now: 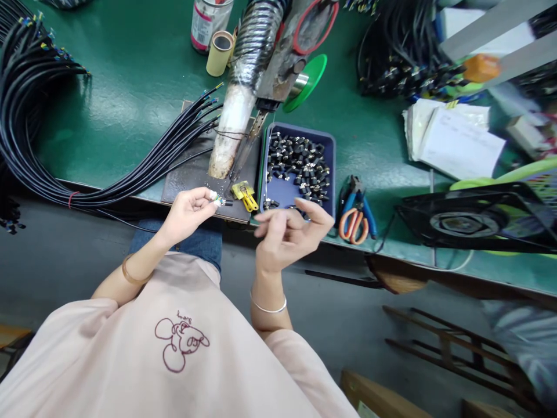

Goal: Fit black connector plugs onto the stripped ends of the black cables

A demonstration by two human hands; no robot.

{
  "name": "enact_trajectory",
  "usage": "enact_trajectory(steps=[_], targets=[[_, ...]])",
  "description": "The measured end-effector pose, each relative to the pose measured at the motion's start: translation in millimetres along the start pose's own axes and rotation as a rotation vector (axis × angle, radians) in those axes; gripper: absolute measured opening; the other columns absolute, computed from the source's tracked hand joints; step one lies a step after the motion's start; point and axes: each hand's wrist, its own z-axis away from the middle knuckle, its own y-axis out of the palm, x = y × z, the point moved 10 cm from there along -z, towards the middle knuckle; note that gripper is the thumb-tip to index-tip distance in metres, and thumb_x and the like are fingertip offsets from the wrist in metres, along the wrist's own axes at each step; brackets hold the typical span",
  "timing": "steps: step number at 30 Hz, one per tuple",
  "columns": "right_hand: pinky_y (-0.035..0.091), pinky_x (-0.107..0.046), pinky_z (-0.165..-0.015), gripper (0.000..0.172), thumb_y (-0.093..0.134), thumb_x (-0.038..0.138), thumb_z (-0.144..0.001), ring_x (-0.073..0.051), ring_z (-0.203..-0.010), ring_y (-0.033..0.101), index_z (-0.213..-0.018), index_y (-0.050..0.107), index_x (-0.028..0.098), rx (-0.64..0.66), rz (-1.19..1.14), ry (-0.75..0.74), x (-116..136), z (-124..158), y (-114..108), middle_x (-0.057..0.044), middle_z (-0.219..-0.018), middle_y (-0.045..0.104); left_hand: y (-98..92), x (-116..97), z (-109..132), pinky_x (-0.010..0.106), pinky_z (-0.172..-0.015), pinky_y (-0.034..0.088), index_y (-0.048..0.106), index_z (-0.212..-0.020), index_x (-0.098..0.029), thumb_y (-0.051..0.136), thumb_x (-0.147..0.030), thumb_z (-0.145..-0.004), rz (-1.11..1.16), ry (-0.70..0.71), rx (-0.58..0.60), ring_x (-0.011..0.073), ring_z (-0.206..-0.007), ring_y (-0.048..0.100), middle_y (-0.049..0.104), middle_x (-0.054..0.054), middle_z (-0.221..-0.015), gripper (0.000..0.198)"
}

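Observation:
My left hand is closed in a pinch at the front edge of the bench, with white coverings on its fingertips. From the pinch sticks a cable end with small coloured wires and a dark tip. My right hand, slightly blurred, hovers over the front edge of a blue tray. Its fingers are apart and bent, and nothing shows between them. Small black connectors with metal ends lie in that tray. Between my hands rests a yellow tool on a dark board.
A soldering iron stand with solder reel and a foil-wrapped duct rise above the board. Black cable bundles curve in from the left. Pliers, orange-handled scissors, papers and a black fan lie rightward.

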Motion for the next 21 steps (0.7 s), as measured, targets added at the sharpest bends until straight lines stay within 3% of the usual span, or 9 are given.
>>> enact_trajectory(steps=[2,4,7,9,16,21], targets=[[0.06,-0.027,-0.06,0.012,0.056,0.024,-0.096,-0.014,-0.06,0.072,-0.108,0.056,0.024,0.107,0.066,0.009,-4,1,11,0.002,-0.078,0.074,1.1,0,-2,0.02,-0.051,0.024,0.058,-0.071,-0.015,0.076,-0.034,-0.065,0.018,-0.011,0.005,0.005,-0.052,0.037,0.049,-0.005,-0.058,0.027],[0.062,-0.029,-0.075,0.01,0.061,0.018,-0.092,-0.016,-0.079,0.077,-0.1,0.061,0.024,0.201,0.15,-0.079,0,4,23,-0.001,-0.086,0.077,3.9,-1,-4,0.02,-0.051,0.024,0.057,-0.069,-0.014,0.076,-0.034,-0.065,0.036,-0.02,0.024,0.0044,-0.051,0.037,0.049,-0.005,-0.058,0.028],[0.061,-0.026,-0.075,0.013,0.067,0.011,-0.086,-0.016,-0.085,0.076,-0.091,0.063,0.023,0.289,0.236,-0.305,16,11,39,-0.004,-0.091,0.078,7.5,-2,-7,0.02,-0.049,0.023,0.057,-0.067,-0.014,0.076,-0.032,-0.065,0.057,-0.028,0.047,0.0031,-0.049,0.034,0.048,-0.007,-0.057,0.026],[0.061,-0.026,-0.074,0.014,0.066,0.009,-0.086,-0.015,-0.084,0.076,-0.088,0.061,0.022,0.306,0.257,-0.38,22,13,46,-0.005,-0.094,0.078,8.1,-4,-9,0.02,-0.048,0.024,0.057,-0.067,-0.014,0.075,-0.031,-0.066,0.065,-0.027,0.046,0.0027,-0.048,0.035,0.048,-0.007,-0.056,0.025],[0.063,-0.029,-0.072,0.015,0.064,0.009,-0.086,-0.018,-0.086,0.077,-0.081,0.058,0.022,0.331,0.17,-0.203,7,4,49,-0.005,-0.091,0.078,8.6,-7,-14,0.02,-0.045,0.023,0.056,-0.065,-0.016,0.07,-0.027,-0.069,0.038,0.003,0.05,0.0021,-0.04,0.028,0.038,-0.012,-0.042,0.019],[0.063,-0.029,-0.071,0.014,0.064,0.01,-0.085,-0.018,-0.087,0.077,-0.08,0.06,0.022,0.35,0.156,-0.191,5,1,50,-0.004,-0.089,0.078,7.7,-11,-16,0.02,-0.044,0.023,0.055,-0.065,-0.016,0.068,-0.027,-0.07,0.0,0.04,0.035,0.002,-0.04,0.028,0.039,-0.011,-0.044,0.018]])
